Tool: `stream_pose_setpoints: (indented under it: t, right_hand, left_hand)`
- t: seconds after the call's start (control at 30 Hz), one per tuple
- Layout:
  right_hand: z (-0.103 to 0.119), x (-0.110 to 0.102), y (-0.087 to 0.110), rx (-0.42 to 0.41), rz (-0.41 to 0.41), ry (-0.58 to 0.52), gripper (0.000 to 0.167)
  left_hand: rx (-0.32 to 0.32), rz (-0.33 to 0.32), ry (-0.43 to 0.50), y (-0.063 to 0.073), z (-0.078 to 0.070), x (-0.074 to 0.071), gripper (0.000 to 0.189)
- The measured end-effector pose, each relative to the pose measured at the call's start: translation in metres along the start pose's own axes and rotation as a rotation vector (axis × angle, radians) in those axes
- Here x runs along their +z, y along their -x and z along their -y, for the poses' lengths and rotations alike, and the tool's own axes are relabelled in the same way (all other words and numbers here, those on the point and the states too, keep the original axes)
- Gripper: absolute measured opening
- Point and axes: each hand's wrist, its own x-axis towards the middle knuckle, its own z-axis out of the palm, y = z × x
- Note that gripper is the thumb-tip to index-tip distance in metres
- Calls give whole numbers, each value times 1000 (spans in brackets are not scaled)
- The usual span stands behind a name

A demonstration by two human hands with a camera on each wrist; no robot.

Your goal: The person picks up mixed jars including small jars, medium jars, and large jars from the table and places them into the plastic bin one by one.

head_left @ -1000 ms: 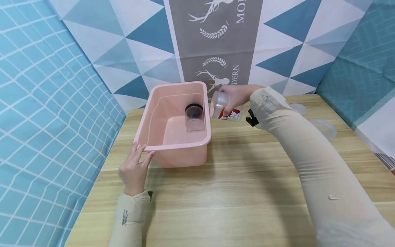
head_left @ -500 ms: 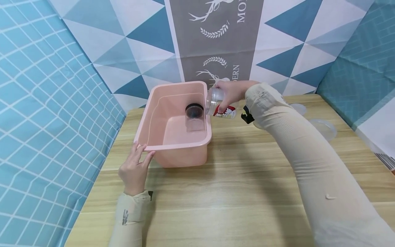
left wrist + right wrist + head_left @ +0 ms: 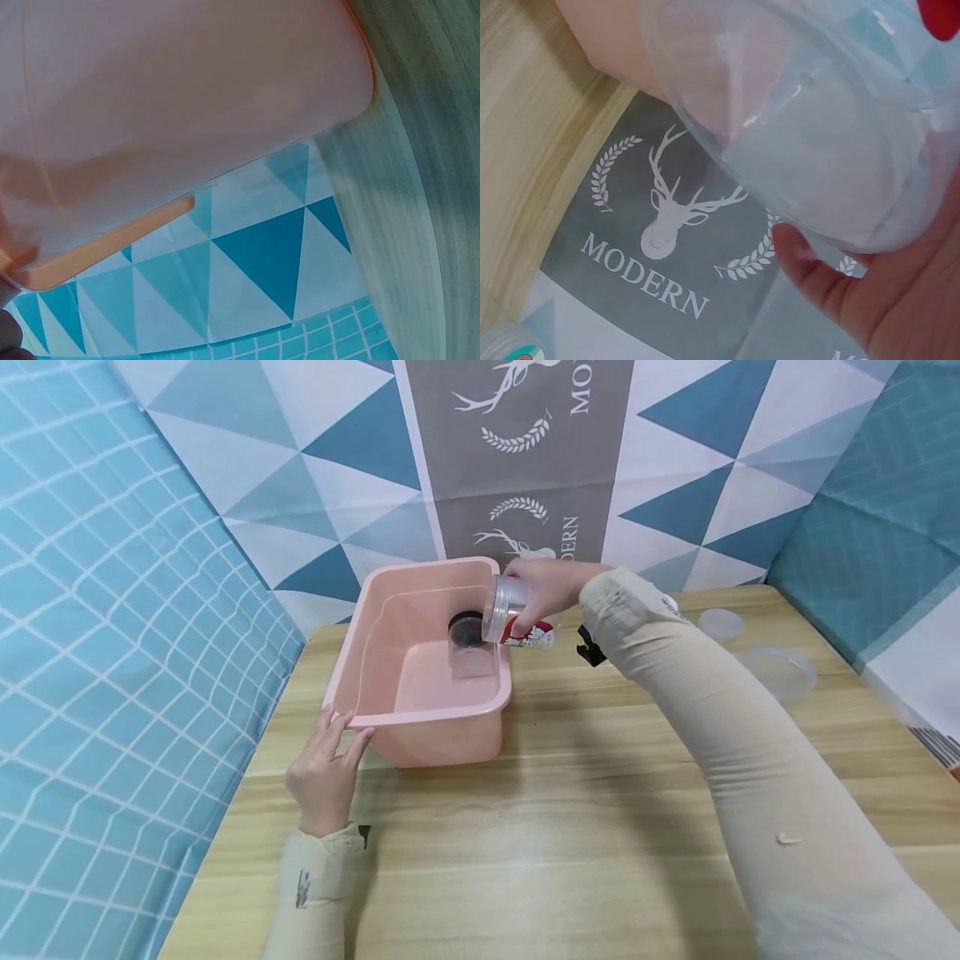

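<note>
Red and white mark the label of a clear plastic cylindrical jar, tipped onto its side above the right rim of a pink rectangular plastic tub with rounded corners. Its long axis runs roughly left to right: one round end (banded like a neck) points left, just over the tub's interior, while the other faces right toward the sleeve. The right hand holds it from above, thumb and fingers wrapped about its side. No contents can be made out through the jar's wall.

Inside the tub, against its right wall, sits a clear container with a black round end; whether it stands or lies, I cannot tell. At the near left corner, the left hand grips the tub's rim between thumb and fingers.

Beneath everything is a pale wood-grain table. Two translucent round pieces, a smaller one and a larger one, lie near its right side, beyond the cream right sleeve.
</note>
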Motion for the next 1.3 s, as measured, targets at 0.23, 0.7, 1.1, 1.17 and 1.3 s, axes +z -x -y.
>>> stream_pose_setpoints:
  t: [0.23,0.7,1.1,1.17,1.3]
  right_hand:
    - [8,3,-5,-7,-5,6,82]
    - [34,10,-19,-91,7,-39,81]
    - [58,12,-33,-237,-16,-38,58]
    - [62,14,-36,-214,-6,-20,56]
    - [69,19,-41,-163,33,1,63]
  left_hand:
    - [-11,22,-8,1,-2,-3,53]
    - [27,-6,-37,-2,-1,-3,53]
    - [42,10,-35,-3,-1,-2,54]
    - [44,11,-40,-2,-1,-1,54]
    - [25,13,-36,-2,-1,-1,53]
